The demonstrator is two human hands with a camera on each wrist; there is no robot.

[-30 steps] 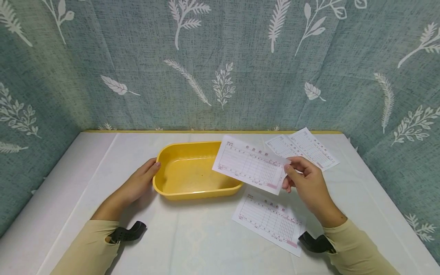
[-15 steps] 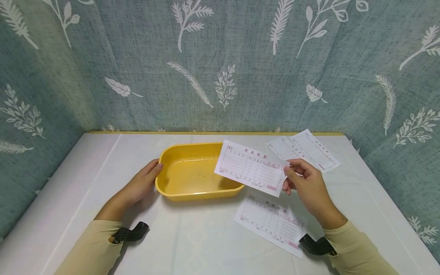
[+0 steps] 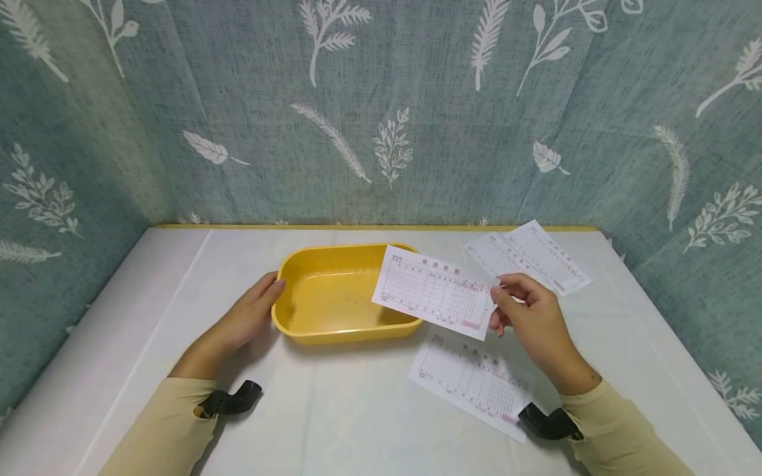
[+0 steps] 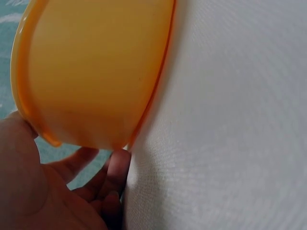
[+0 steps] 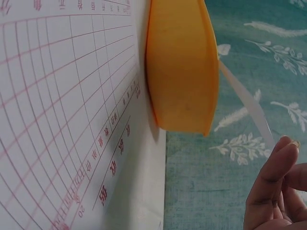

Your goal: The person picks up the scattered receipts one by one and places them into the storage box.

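My left hand [image 3: 247, 314] grips the left end of a yellow plastic tray [image 3: 345, 336], its thumb over the rim. In the left wrist view, the fingers [image 4: 117, 170] of that hand lie against the tray's outer wall, low by the table. The right hand [image 3: 536, 324] pinches the right edge of a printed receipt slip [image 3: 437, 291] between thumb and fingers. This slip is held up over the tray's right end and hides part of it. From the right wrist view the held slip [image 5: 252, 108] appears nearly edge-on, reaching to the tray [image 5: 182, 67].
Another receipt slip [image 3: 470, 383] lies on the white-covered table [image 3: 345, 416] in front of the right hand. Two more slips [image 3: 550, 258] lie overlapping at the back right. A patterned green curtain [image 3: 333, 152] stands behind the table and along both sides.
The held slip has dipped slightly, so more of the tray's far right rim shows above it. Both hands keep their holds, and the head view has shifted a little.
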